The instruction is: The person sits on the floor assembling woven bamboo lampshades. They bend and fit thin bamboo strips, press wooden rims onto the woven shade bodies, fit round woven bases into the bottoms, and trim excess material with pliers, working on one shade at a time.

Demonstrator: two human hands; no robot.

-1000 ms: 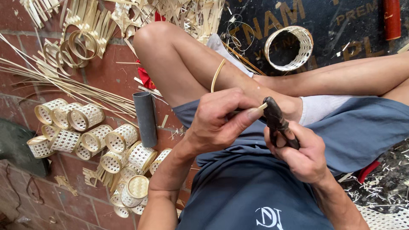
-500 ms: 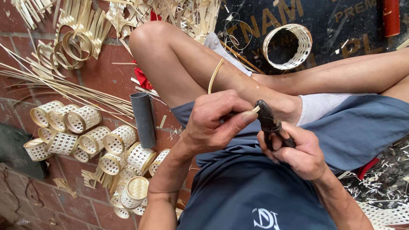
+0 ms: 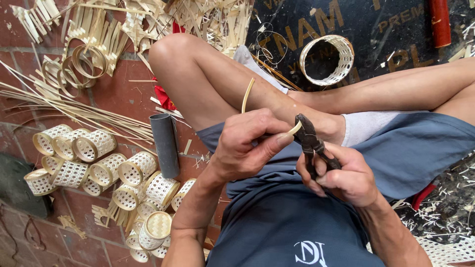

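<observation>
Pinched between my left hand's [image 3: 247, 148] thumb and fingers is a thin pale bamboo strip [image 3: 247, 95], which curves up over my knee; its near end sits at the nose of the dark pliers [image 3: 310, 141] that my right hand [image 3: 341, 175] squeezes by the handles, so both hands are closed tight, over my lap in blue shorts

Head view, the only one: I sit cross-legged on a red brick floor [image 3: 123, 99]. Risk, as I judge it: the strip is slim and springy, so a hard bite or twist could snap it, or it could slip from the nose and flick toward my fingertips, which sit just beside the metal

Counts: one strip in hand, one pair of pliers, one grey tube [image 3: 166, 143] standing near my left knee, one larger woven ring [image 3: 327, 59] on the dark mat beyond my legs, roughly fifteen small woven cylinders [image 3: 99, 170] heaped at my left, though overlap hides some, and loose bamboo slivers [image 3: 74, 111] too many to count
</observation>
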